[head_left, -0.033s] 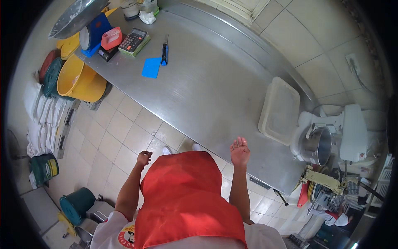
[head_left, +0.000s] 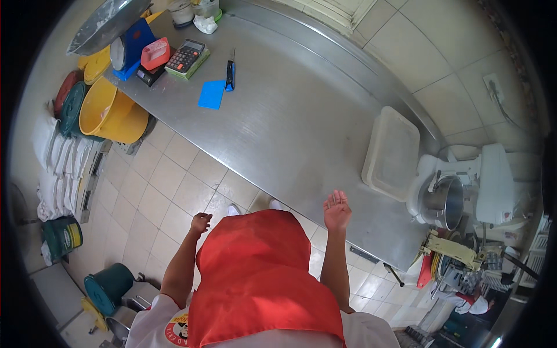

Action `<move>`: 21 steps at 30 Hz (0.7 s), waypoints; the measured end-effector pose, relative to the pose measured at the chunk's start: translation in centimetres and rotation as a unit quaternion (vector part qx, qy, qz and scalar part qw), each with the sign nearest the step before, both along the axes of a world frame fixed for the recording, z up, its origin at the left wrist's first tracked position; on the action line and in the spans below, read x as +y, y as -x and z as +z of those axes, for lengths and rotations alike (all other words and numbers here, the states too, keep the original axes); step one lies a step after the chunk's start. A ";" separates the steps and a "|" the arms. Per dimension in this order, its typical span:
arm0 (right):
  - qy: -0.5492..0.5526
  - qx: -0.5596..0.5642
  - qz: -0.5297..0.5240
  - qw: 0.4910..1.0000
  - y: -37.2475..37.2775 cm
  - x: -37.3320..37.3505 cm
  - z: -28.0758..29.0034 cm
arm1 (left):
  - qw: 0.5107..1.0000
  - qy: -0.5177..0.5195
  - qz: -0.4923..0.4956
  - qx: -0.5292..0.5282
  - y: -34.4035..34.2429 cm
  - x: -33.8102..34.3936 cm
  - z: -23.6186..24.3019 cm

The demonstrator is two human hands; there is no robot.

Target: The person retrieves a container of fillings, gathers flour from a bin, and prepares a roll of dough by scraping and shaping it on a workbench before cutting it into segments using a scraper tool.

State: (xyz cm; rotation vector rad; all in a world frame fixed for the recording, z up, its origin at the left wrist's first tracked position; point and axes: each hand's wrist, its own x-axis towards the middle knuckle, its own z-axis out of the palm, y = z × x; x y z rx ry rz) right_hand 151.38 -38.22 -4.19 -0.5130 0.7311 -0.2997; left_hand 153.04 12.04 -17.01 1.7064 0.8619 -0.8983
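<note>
apron (head_left: 252, 272): red | shirt (head_left: 148, 323): white, short-sleeved | badge (head_left: 177, 332): round, red-rimmed | shoes (head_left: 233, 210): white | hands (head_left: 337, 213): bare

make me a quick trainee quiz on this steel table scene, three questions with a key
1. Fill in: the flat piece beside the knife is coloured ____.
2. Which is nearest the right hand: a) calculator, b) pale tub, c) yellow bucket?
3. True or false: the right hand is closed around the knife.

Key: 1. blue; 2. b; 3. false.
</note>
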 end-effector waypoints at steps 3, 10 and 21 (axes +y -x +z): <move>0.386 0.108 0.071 0.913 0.7 -0.4 -2.7 | 1.000 -0.001 -0.028 0.004 1.6 2.6 -2.8; 0.775 0.216 0.217 0.552 2.1 2.6 -6.0 | 0.963 -0.059 -0.230 -0.128 0.5 3.9 -4.5; 0.566 0.064 0.111 0.814 1.3 0.4 -3.6 | 0.999 0.029 -0.014 -0.020 -2.5 0.5 -0.8</move>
